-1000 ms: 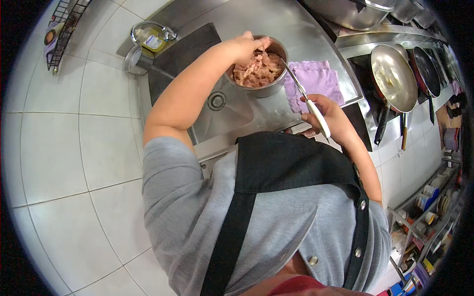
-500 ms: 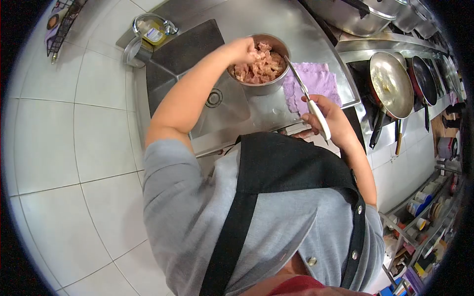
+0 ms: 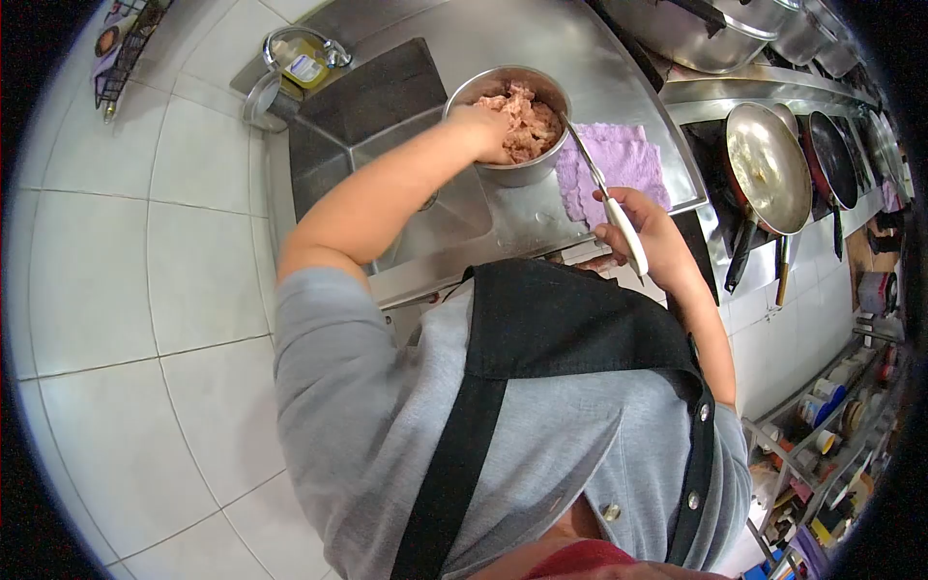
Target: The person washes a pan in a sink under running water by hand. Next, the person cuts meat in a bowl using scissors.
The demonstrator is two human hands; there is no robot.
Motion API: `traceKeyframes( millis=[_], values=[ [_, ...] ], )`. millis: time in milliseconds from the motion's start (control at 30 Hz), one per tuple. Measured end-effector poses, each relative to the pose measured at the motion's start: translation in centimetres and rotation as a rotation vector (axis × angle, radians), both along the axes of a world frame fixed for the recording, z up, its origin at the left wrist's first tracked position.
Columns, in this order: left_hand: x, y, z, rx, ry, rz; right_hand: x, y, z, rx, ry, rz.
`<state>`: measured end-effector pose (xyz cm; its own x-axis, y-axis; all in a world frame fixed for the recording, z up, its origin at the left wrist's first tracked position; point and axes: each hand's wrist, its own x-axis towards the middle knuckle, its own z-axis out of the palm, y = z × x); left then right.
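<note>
Inside a round steel pot [image 3: 527, 175] lies a heap of raw, pinkish chopped meat [image 3: 534, 124]. My left hand [image 3: 478, 133] reaches over the pot's left rim into the meat, and its fingers are hidden. My right hand [image 3: 646, 230] grips a long utensil with a white handle [image 3: 626, 232] and a narrow metal part. That metal part slants up to the pot's right rim; I cannot make out the kind of utensil. A purple cloth [image 3: 628, 164] lies on the steel counter beside the pot, partly behind the utensil.
The sink basin [image 3: 454, 217] is left of the pot, with a tap [image 3: 336, 55] and a bottle of yellow liquid [image 3: 304, 68] behind. On the stove at right sit a steel frying pan [image 3: 768, 159] and a black pan [image 3: 831, 159]. Large pots [image 3: 715, 43] stand behind.
My left hand has moved down and slightly left within the pot, from the upper left of the meat to its near side. The right hand and the utensil have barely moved.
</note>
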<state>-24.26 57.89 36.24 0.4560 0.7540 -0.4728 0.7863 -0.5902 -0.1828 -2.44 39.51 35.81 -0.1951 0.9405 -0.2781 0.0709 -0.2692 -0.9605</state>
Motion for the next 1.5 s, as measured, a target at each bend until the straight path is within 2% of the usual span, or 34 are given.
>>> traceKeyframes(
  millis=[33, 100, 200, 267, 333, 367, 433, 533, 633, 733, 800, 867, 933, 967, 1033, 1067, 1133, 1167, 1233, 1367, 1467, 1500],
  values=[
    [0.3, 0.8, -2.5, -0.029, 0.045, 0.043, -0.1, 0.0, -0.2, 0.008, -0.004, 0.004],
    [0.8, 0.2, -2.0, -0.042, -0.007, 0.095, -0.1, 0.0, -0.4, 0.017, -0.009, 0.028],
    [-0.9, 2.7, -4.1, -0.041, -0.095, 0.045, -0.1, -0.2, -0.3, 0.018, 0.014, 0.042],
    [-1.9, 3.6, -2.8, -0.096, -0.168, 0.026, 0.1, -0.4, 0.0, 0.006, 0.049, 0.026],
    [-3.0, 4.1, -0.9, -0.186, -0.361, 0.030, 0.3, -0.5, 0.9, 0.045, -0.049, 0.001],
    [-3.3, 4.2, 0.1, -0.183, -0.358, 0.027, 0.3, -0.4, 0.8, 0.048, -0.046, -0.002],
    [-3.5, 3.8, 2.5, -0.498, -0.753, 0.428, 0.3, -0.3, 0.6, 0.025, -0.051, -0.008],
    [-3.5, 4.5, 3.4, -0.378, -0.708, 0.320, -0.1, -0.1, -0.2, 0.008, -0.035, 0.047],
    [-3.6, 5.9, 1.8, -0.335, -0.717, 0.258, -0.6, -0.2, 0.2, -0.051, -0.023, 0.067],
    [-2.3, 5.2, 1.6, -0.197, -0.653, 0.271, -0.4, -0.1, -0.8, 0.018, -0.030, 0.048],
    [-1.8, 5.3, 1.3, -0.191, -0.632, 0.225, -0.4, -0.2, -0.7, 0.047, -0.035, 0.040],
    [-1.6, 5.3, 0.8, -0.184, -0.613, 0.184, -0.3, -0.3, 0.1, -0.038, -0.022, 0.037],
    [-1.3, 5.0, 1.0, 0.086, -0.657, 0.208, -0.4, -0.3, 0.1, -0.052, -0.014, 0.038],
    [-1.3, 4.8, 1.2, 0.085, -0.658, 0.208, -0.3, -0.3, 0.1, -0.063, -0.006, 0.035],
    [-1.1, 2.8, 2.9, 0.121, -0.388, 0.150, -0.5, -0.4, -0.1, -0.052, -0.005, 0.026],
    [-0.9, 1.7, 2.9, 0.119, -0.387, 0.146, -0.6, -0.5, -0.2, -0.041, -0.003, 0.019],
    [-0.2, -0.2, 2.5, -0.080, -0.015, -0.021, -0.5, -0.5, -0.2, -0.023, -0.030, 0.045],
    [-0.4, 0.8, -0.9, -0.044, 0.026, 0.001, -0.6, -0.3, -0.2, -0.001, -0.059, 0.072],
    [-0.2, 0.8, -2.6, 0.012, -0.041, 0.065, -0.8, -0.3, 0.0, 0.014, -0.075, 0.078],
    [-0.9, 1.9, -3.6, -0.039, -0.172, 0.070, -0.5, -0.1, -0.3, 0.014, -0.069, 0.094],
    [-1.8, 2.8, -3.5, -0.078, -0.229, -0.036, 0.0, -0.3, -0.1, 0.006, -0.067, 0.062],
    [-2.0, 3.3, -2.8, -0.199, -0.257, 0.021, 0.1, -0.4, 0.2, 0.005, -0.068, 0.060]
  ],
)
